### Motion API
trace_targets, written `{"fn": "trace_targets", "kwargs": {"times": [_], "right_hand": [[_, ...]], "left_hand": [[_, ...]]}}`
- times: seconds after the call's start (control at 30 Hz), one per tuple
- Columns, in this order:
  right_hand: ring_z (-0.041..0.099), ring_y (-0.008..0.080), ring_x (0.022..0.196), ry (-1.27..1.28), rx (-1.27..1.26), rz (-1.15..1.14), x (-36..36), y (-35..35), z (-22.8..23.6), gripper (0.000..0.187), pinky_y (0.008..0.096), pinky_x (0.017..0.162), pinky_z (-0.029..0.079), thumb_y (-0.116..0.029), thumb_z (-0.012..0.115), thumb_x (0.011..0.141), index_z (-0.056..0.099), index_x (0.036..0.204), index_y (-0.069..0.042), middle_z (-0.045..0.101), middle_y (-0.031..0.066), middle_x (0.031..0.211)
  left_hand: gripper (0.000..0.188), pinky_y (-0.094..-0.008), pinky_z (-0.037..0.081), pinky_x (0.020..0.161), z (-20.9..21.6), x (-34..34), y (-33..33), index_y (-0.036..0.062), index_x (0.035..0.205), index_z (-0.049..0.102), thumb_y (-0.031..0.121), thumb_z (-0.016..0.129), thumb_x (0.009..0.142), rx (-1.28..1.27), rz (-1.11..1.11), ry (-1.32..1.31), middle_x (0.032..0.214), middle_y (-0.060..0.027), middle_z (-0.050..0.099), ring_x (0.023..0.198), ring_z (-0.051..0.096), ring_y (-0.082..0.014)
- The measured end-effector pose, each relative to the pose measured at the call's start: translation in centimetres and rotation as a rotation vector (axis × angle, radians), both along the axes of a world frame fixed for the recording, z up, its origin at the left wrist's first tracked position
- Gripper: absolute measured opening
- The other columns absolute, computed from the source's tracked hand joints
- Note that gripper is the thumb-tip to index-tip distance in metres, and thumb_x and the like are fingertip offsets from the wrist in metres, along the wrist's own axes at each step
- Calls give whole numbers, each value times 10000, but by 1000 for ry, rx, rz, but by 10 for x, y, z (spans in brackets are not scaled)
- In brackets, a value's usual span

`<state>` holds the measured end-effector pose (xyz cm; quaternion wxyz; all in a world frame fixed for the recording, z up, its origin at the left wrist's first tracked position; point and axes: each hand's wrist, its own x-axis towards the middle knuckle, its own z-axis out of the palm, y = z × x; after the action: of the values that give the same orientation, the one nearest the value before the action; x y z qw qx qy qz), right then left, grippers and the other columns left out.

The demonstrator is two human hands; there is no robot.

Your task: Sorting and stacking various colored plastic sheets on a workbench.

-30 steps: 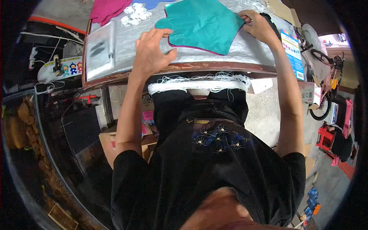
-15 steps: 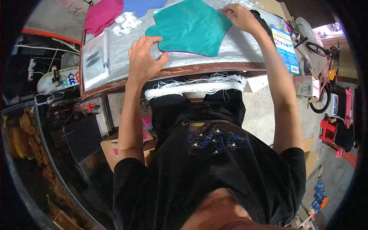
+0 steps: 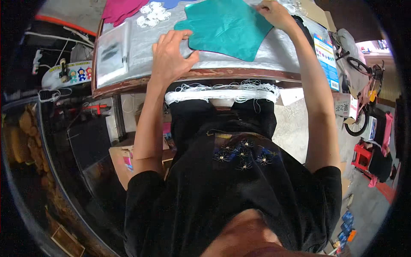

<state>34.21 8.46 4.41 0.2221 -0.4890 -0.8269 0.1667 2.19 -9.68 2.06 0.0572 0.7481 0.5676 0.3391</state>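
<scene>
A flat, slightly shiny teal cloth piece [image 3: 227, 30] with a scalloped left edge and a pointed near corner lies on the silver-grey table cover [image 3: 150, 51]. A thin magenta layer shows along its near rim. At its left edge is my left hand [image 3: 171, 58], thumb and index finger spread apart, with the index fingertip at the cloth. My right hand [image 3: 277, 15] is closed in a pinch at the cloth's far right corner. The tips of its fingers are partly hidden.
Bundled white string [image 3: 153, 15], magenta cloth [image 3: 122, 9] and a clear plastic sleeve [image 3: 113, 51] lie on the left. A blue-and-white package [image 3: 326, 60] lies at the right edge. Loose white strings [image 3: 222, 92] hang over my lap. The table has a worn wooden edge [image 3: 222, 73].
The whole view has shifted, so the table and cloth sit higher and further right in the picture. Both hands keep nearly the same places on the cloth.
</scene>
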Motion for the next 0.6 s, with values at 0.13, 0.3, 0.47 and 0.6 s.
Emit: {"fn": "trace_targets", "kwargs": {"times": [0.13,0.3,0.47,0.6], "right_hand": [[711,393,918,-103,40,-15,1,-4,-5,219,450,813,547,-125,583,854,731,935,14,708,273,924],[677,230,885,-160,-27,22,25,5,-14,365,340,820,538,-67,643,860,660,1221,-14,720,142,1069],[671,197,878,-167,-56,22,41,-22,-2,364,324,817,540,-50,664,848,677,1212,-34,727,123,1031],[671,190,886,-167,-68,-13,38,-38,2,372,317,824,545,-48,678,841,678,1212,-29,730,123,1023]], "left_hand": [[541,-438,406,850,0,-1,-2,136,1206,635,234,807,702,-1,23,-42,1079,-35,668,1014,601,-286],[600,-433,400,910,0,2,-2,144,1265,613,251,828,716,-11,32,-47,1084,-19,672,1048,607,-248],[586,-425,394,933,3,1,-6,146,1260,622,256,834,724,-3,50,45,1068,-5,680,1044,615,-237],[517,-413,381,882,-1,0,-5,140,1175,650,243,813,695,62,43,6,990,-8,685,973,619,-265]]}}
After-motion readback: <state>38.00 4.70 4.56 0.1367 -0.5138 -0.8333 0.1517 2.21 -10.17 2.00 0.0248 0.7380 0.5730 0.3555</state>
